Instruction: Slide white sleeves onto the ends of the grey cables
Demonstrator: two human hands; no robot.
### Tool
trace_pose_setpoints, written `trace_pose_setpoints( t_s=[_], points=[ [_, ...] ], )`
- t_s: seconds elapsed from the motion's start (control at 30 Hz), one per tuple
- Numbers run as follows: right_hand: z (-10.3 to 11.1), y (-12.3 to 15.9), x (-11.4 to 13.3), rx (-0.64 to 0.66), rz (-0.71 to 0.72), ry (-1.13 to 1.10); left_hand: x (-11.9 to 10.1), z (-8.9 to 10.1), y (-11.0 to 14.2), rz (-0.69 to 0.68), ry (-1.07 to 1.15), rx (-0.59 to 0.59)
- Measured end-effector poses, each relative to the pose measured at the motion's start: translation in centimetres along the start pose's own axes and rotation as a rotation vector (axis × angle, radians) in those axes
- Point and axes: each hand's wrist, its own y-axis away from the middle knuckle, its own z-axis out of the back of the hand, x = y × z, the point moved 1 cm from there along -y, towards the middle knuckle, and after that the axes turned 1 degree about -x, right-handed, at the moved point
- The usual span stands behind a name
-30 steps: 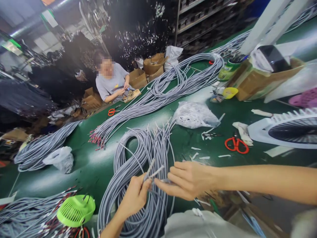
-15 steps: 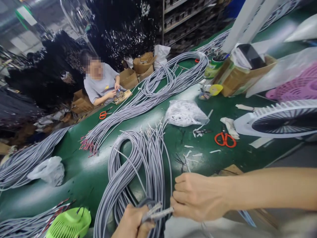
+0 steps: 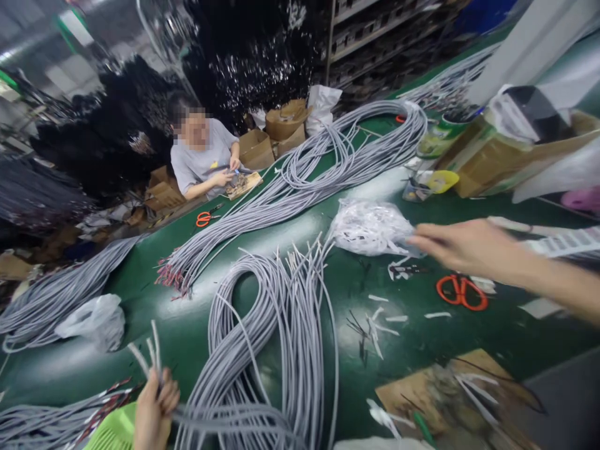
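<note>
My left hand [image 3: 157,400] is closed round a few grey cables [image 3: 229,415] at the lower left. Their pale, stripped-looking ends stick up above the fist, and the lengths run right across the coiled bundle. My right hand [image 3: 450,247] reaches in from the right, its fingertips pinched at the right edge of a clear plastic bag [image 3: 368,228] filled with white strips. In front of me a large looped bundle of grey cables [image 3: 300,337] lies on the green table [image 3: 398,369], whitish ends pointing away.
Orange-handled scissors [image 3: 462,292] lie below my right forearm, near white scraps [image 3: 375,334]. A wooden board [image 3: 417,400] sits at the lower right. A green plastic fan [image 3: 110,431] is beside my left hand. Across the table sits a co-worker [image 3: 204,156], near another long cable bundle [image 3: 300,181].
My right hand has left the cable ends and moved up and right to the plastic bag. My left hand has carried the cables left. The view has shifted slightly right.
</note>
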Motion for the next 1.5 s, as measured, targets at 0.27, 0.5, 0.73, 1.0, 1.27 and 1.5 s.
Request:
trace_pose_setpoints(
  t_s=[0.27, 0.5, 0.73, 1.0, 1.27, 1.5],
  points=[
    [-18.2, -5.8, 9.9, 0.659, -0.358, -0.241, 2.1, -11.5, -6.9, 0.006, -0.357, -0.467],
    [-21.2, -6.4, 10.5, 0.608, -0.415, -0.345, 2.3, -20.4, -2.8, -0.315, -0.137, -0.069],
    [-12.6, -2.2, 9.8, 0.027, -0.216, -0.603, -1.2, -24.6, 1.0, -0.316, 0.02, 0.31],
    [-4.4, 0.0, 10.7, 0.097, 0.618, 0.02, -5.1, -22.4, 4.1, -0.479, -0.063, 0.597],
    [-4.7, 2.7, 12.8, 0.55, 0.781, -0.131, -6.6, -17.1, 6.2, -0.473, -0.168, 0.955],
    [-0.6, 1.7, 12.3, 0.388, 0.817, -0.316, -4.5, -11.3, 7.5, -0.324, -0.12, 0.925]
  ],
)
